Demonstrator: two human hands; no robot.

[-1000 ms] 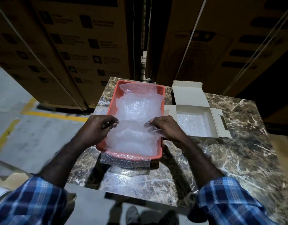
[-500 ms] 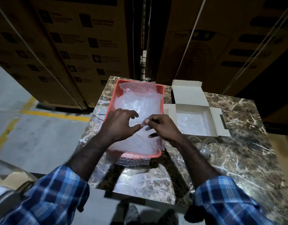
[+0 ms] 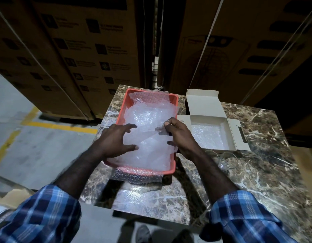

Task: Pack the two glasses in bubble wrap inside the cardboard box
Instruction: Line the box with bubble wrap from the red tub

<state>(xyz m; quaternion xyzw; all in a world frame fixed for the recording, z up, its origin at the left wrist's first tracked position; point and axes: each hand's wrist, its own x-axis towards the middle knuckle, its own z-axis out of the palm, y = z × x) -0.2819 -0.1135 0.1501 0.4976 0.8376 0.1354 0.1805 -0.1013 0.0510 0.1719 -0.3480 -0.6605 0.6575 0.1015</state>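
While left hand (image 3: 116,140) spreads flat on bubble wrap (image 3: 148,120) mid-frame, right hand (image 3: 180,135) pinches its edge; one tray (image 3: 122,104), one box (image 3: 230,135), two glasses (image 3: 222,159).

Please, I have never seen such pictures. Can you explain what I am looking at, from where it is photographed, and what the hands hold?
No machine here: a person wears a camera on the head, looking down at both hands. On the marble table stand a red tray full of bubble wrap, an open cardboard box lined with wrap, and two clear glasses, hard to see. The right hand pinches a sheet of wrap; the left hand spreads over it.
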